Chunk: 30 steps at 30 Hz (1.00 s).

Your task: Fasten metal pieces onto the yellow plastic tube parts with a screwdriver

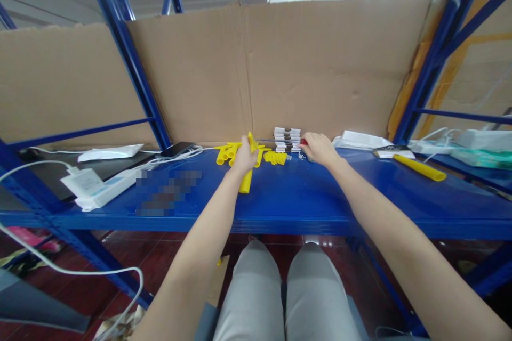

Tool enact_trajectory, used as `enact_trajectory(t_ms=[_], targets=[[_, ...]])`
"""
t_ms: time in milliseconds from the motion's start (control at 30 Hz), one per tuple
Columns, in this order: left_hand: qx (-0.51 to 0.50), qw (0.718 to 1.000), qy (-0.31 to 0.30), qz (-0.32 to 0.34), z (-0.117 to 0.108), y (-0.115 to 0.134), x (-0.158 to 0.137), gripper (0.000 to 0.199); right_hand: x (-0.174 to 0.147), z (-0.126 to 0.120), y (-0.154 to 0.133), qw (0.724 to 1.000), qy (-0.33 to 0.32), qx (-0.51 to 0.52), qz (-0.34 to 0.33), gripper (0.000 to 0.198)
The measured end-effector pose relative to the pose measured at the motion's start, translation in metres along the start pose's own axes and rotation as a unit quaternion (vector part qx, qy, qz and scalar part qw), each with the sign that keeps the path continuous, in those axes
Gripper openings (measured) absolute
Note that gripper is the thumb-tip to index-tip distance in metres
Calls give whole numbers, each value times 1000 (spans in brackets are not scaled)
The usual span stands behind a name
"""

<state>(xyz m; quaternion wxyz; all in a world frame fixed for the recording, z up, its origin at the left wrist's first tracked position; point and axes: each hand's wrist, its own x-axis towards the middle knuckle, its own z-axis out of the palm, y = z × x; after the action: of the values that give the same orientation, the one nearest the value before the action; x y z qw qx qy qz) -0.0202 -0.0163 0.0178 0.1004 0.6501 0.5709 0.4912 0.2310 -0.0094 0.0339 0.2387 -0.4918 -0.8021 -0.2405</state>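
Observation:
My left hand (245, 157) is closed around a yellow plastic piece (252, 142) that sticks up above the fingers. In my right hand (319, 149) is a screwdriver with a red handle (304, 141). Its thin shaft points left toward the yellow piece; whether the tip touches it I cannot tell. Several yellow tubes (221, 156) lie beside and behind my left hand, and one tube (245, 182) lies below it. Between my hands are small yellow clip-like parts (275, 157), stacked white packs with dark bands (287, 132) and small silvery screw-like bits (301, 155).
All this lies on a blue metal shelf (288, 197) backed by cardboard (320, 64). To the left are a white power strip (106, 189), cables and a dark phone (182, 149). On the right lie a white packet (360, 140) and a long yellow tube (420, 167). Blue posts (132, 64) flank the shelf.

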Motion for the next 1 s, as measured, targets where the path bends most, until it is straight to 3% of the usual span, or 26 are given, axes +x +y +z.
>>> enact_trajectory(t_ms=[233, 467, 700, 1000], targets=[[-9, 998, -45, 31, -7, -4, 0, 45, -1, -5, 1, 998, -36, 10, 42, 30], [63, 997, -25, 33, -5, -7, 2, 45, -1, -3, -2, 996, -62, 60, 39, 26], [99, 994, -44, 29, -8, -8, 2, 47, 1, -3, -4, 994, -87, 60, 1, 25], [91, 994, -36, 43, -10, -12, 5, 46, -2, -6, -10, 993, -101, 34, 42, 27]])
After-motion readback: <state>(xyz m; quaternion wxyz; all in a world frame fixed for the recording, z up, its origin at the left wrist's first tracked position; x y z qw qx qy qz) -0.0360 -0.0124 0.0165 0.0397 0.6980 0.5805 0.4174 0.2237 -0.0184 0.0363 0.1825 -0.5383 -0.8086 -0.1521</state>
